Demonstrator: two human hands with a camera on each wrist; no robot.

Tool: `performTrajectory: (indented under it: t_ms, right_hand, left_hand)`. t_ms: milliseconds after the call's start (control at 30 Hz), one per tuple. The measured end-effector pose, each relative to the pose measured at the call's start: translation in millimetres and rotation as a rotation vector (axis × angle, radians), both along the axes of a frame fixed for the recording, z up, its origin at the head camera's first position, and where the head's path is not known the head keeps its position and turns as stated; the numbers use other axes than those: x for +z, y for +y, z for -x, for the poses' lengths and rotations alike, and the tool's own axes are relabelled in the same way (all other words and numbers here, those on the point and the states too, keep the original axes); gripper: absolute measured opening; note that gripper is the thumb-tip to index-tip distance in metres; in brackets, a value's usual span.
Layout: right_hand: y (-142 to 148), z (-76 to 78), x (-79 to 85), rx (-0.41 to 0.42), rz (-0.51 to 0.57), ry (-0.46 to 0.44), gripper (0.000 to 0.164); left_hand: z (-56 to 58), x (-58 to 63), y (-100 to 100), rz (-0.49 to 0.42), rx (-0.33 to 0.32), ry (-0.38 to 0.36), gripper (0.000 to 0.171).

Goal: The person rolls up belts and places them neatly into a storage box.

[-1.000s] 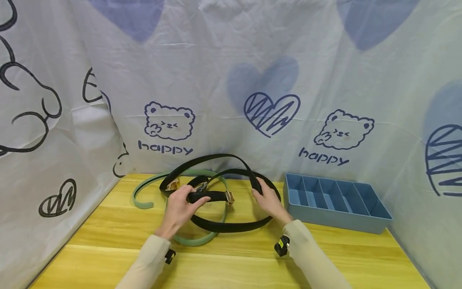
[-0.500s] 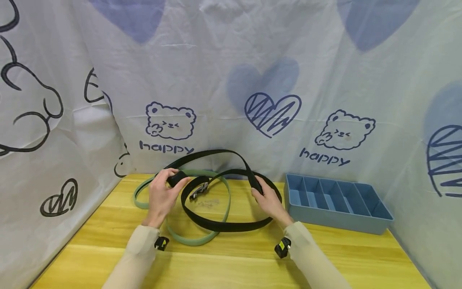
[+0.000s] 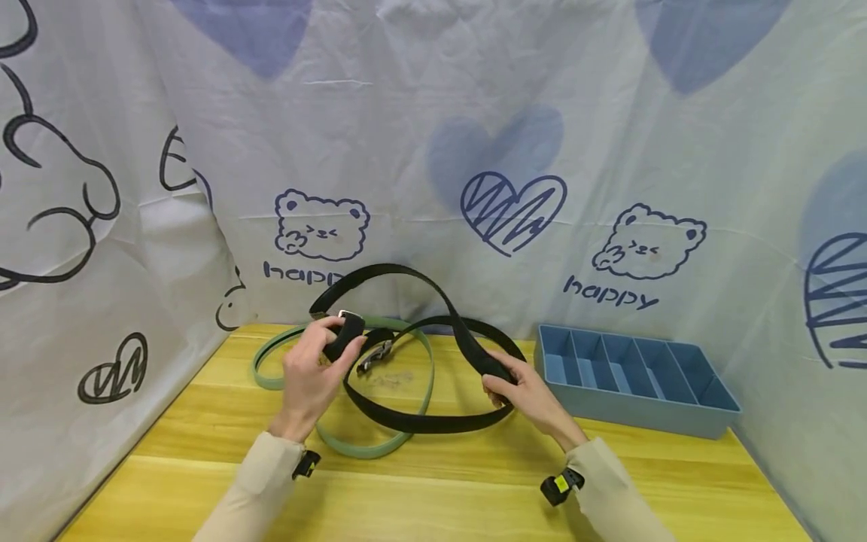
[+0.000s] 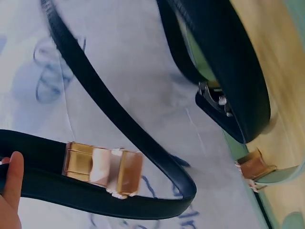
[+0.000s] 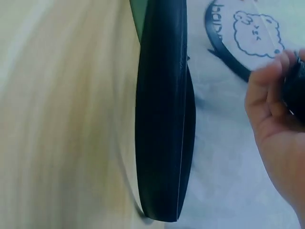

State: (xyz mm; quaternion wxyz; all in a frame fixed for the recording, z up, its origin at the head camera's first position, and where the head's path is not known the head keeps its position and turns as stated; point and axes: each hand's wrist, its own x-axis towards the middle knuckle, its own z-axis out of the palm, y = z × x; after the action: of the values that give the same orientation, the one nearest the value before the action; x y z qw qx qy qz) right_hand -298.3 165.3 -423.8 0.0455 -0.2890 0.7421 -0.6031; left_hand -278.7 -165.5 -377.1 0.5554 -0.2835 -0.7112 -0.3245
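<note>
Currently, the left hand [image 3: 311,374] is pinching a black belt [image 3: 395,269] near a gold buckle [image 4: 104,170], the right hand [image 3: 533,393] clamping fingers on what seems the same belt.

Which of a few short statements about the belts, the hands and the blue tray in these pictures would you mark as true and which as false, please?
1. The left hand and the right hand each grip a stretch of black belt. True.
2. The blue compartment tray is divided into three compartments. False: it has five.
3. In the left wrist view, a gold-toned buckle shows on a black strap. True.
4. The green belt lies inside the tray. False: it lies on the wooden table.
5. The tray stands to the right of both hands. True.
6. The drape behind the table is plain. False: it is printed with hearts, bears and the word "happy".
</note>
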Motion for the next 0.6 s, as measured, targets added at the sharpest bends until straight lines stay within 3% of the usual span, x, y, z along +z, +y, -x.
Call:
performTrajectory:
  t_ms: [133,300,467,600]
  right_hand:
    - [2.9,-12.0,1.1,0.123,0.015,-0.035,0.038]
    - [-8.8,-29.0,18.0,0.175,0.01,-0.004,0.028]
    - [-32.0,-42.0,36.4,0.136,-0.026,0.151,0.023]
    - [-44.3,-40.5,31.0,0.065,-0.151,0.384,0.039]
  left_hand:
    - [-10.1,-0.9,22.1,0.116,-0.127,0.052,0.029]
    - [-16.6,-6.8,50.3,0.207,-0.22,0.058,0.031]
    - [-18.4,-19.0,73.9,0.279,-0.213,0.028,0.034]
    - [-19.5,-25.6,90.6,0.344,-0.183,0.024,0.032]
